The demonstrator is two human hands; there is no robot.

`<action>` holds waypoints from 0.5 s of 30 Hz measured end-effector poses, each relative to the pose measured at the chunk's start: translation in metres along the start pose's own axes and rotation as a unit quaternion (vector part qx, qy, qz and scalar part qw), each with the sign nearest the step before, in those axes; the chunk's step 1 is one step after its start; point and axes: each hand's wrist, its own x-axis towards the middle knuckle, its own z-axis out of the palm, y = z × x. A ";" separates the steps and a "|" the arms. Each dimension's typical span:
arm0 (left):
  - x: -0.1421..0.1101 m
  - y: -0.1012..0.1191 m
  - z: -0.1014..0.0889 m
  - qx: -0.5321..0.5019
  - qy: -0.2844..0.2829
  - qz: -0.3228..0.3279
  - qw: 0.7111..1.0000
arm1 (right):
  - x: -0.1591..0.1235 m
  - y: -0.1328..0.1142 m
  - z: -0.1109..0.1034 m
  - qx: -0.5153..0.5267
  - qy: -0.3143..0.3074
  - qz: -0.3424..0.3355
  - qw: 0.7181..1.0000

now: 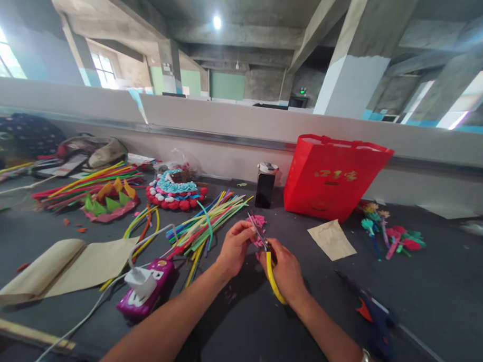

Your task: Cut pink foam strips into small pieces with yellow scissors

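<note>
My right hand point(287, 270) is closed around a pair of scissors point(272, 279) with yellow handles, blades pointing up and away from me. Close to the blades, my left hand point(235, 249) pinches thumb and fingertips together; whatever is between them is too small to make out. Behind and under the blades lies a small heap of pink cut pieces point(259, 221) on the dark tabletop point(246, 328). To the left of my left hand rests a bundle of coloured pipe cleaners point(215, 220).
A red bag point(332, 180) and a phone point(264, 191) leaning on a bottle stand at the back. Left are a purple power strip point(148, 290), brown paper point(86, 265) and decorated crafts point(176, 191). A glue gun point(375, 316), paper flowers point(402, 239) and a paper piece point(331, 240) lie right.
</note>
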 end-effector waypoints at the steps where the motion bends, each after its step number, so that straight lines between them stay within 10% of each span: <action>1: 0.000 0.000 0.000 -0.001 -0.004 0.002 1.000 | 0.000 0.000 0.000 0.008 0.000 0.000 1.000; 15: 0.000 0.001 -0.001 0.027 0.005 0.042 0.999 | -0.001 -0.003 0.000 -0.022 0.005 0.013 1.000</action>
